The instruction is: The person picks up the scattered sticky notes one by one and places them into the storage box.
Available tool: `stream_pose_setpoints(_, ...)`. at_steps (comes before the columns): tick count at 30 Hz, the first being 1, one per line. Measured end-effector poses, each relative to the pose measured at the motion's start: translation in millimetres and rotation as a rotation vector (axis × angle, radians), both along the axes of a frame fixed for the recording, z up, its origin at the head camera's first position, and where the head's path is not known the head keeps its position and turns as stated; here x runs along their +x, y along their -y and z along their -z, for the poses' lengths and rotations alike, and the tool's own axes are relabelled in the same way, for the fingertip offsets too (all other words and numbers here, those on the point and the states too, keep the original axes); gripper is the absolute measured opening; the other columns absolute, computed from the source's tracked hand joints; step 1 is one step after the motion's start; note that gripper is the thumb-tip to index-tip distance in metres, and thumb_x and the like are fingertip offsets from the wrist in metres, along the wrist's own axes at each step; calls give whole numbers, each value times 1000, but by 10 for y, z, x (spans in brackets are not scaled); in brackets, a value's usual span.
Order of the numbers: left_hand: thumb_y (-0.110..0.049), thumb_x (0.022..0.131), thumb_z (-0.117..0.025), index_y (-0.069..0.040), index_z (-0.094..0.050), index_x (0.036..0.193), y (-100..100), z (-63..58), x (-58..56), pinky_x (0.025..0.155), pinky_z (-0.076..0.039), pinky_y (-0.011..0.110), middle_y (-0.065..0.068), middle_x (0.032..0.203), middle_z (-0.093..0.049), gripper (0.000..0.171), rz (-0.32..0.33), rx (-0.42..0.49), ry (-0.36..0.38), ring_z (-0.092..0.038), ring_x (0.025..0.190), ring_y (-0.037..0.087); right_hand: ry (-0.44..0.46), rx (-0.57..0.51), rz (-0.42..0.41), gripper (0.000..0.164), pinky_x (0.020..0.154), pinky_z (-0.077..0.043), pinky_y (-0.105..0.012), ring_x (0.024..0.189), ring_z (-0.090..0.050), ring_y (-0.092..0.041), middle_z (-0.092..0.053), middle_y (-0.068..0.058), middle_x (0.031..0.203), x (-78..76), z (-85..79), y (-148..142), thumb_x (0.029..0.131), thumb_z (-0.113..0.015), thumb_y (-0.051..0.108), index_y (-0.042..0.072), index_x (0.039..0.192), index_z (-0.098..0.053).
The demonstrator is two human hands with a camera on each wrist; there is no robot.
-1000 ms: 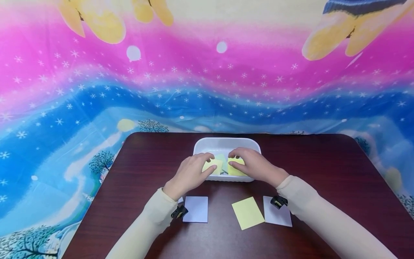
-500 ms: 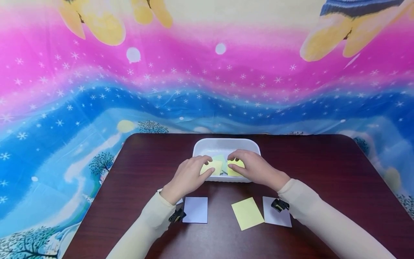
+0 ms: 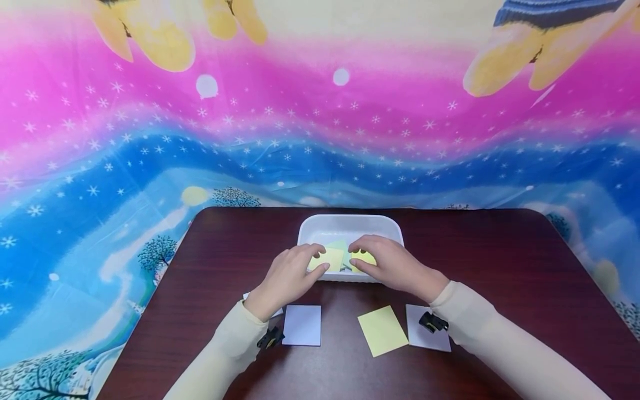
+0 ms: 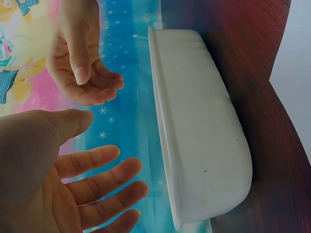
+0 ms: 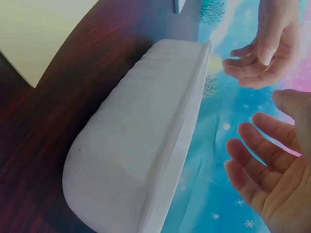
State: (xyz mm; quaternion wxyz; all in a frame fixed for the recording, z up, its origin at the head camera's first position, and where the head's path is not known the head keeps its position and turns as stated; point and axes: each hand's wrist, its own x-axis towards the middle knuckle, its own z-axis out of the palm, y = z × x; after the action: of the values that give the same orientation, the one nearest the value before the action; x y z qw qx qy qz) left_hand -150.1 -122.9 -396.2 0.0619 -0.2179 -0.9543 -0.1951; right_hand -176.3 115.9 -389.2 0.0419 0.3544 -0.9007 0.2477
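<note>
Both hands hover above a white plastic tub (image 3: 350, 222) near the table's far edge. My left hand (image 3: 290, 275) is over the tub's left front corner, its fingers loosely bent and holding nothing; the left wrist view shows its spread fingers (image 4: 104, 187) apart from the tub wall (image 4: 204, 136). On the other side, my right hand (image 3: 395, 264) hangs over the right part of the tub, also holding nothing, its relaxed fingers (image 5: 262, 131) clear of the rim. Inside the tub lie a pale yellow sticky-note pad (image 3: 331, 259), a brighter yellow one (image 3: 364, 258) and a light green piece (image 3: 339, 245), partly hidden.
In front of the tub, a lilac pad (image 3: 302, 325) and a tilted pale yellow pad (image 3: 383, 330) lie on the dark wooden table (image 3: 240, 233). Another lilac pad (image 3: 417, 333) sits partly under the right wrist. A whitish pad (image 3: 276, 313) is mostly hidden by the left forearm.
My left hand has drifted slightly left and toward me. The right hand has come down slightly in view, covering more of the bright yellow pad. The pads look unmoved.
</note>
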Motion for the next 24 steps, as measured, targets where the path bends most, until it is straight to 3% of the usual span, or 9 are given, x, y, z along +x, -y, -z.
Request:
stream_pose_setpoints(8, -42, 90, -56, -14, -64, 116, 18, 23, 21, 72, -49, 34, 0, 107, -68, 39, 27, 30, -1, -64, 86, 15, -58, -21, -22, 23, 82, -49, -30, 92, -60, -10, -65, 7, 101, 54, 19, -9, 87, -63, 28, 16, 107, -67)
stream_pose_setpoints(24, -43, 90, -54, -16, -64, 115, 79, 42, 73, 74, -49, 34, -2, 104, -68, 38, 5, 31, 9, -62, 85, 13, -46, 4, -71, 26, 82, -49, -31, 95, -59, -9, -66, 2, 105, 207, 43, 23, 89, -60, 31, 15, 110, -66)
